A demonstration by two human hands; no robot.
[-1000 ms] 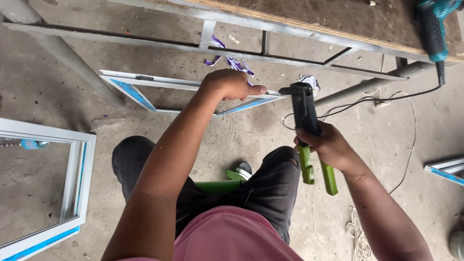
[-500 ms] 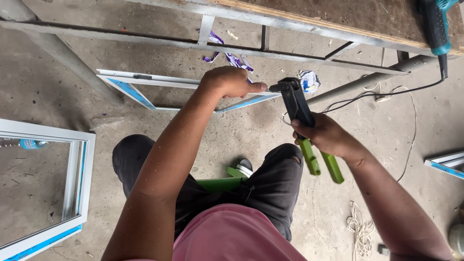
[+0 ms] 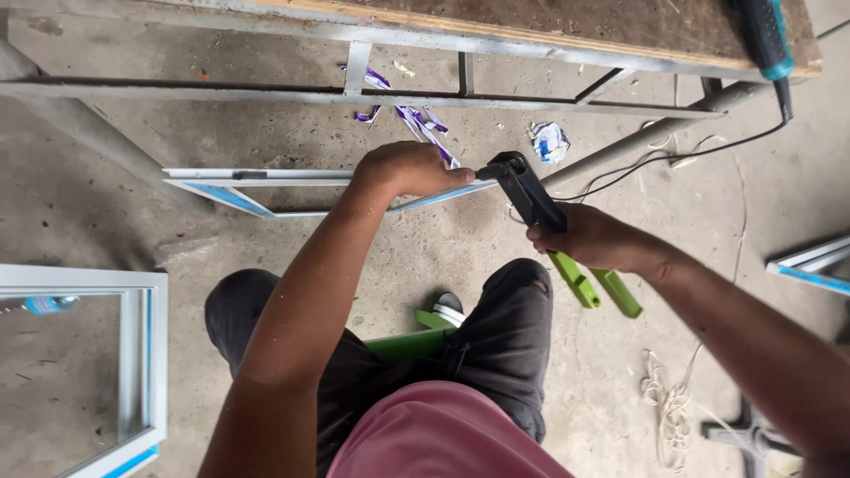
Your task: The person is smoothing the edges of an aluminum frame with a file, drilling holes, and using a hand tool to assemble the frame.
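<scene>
Hands both busy on our side. Left hand [image 3: 403, 168] closed over the right end of a small aluminium frame [image 3: 266, 190], gripping it where the two rails meet; the frame is held off the floor, running left from that hand. Right hand [image 3: 593, 239] wrapped tight around a rivet tool [image 3: 531, 199], black body, two green handles [image 3: 595, 285] sticking out near and to the right. Tool nose touches the frame corner just beside our left fingers. Bigger frame [image 3: 133, 354] lies near left on the concrete floor [image 3: 266, 133]. Workbench [image 3: 496, 26] at the far edge, drill [image 3: 761, 35] on it at far right, cable trailing down.
</scene>
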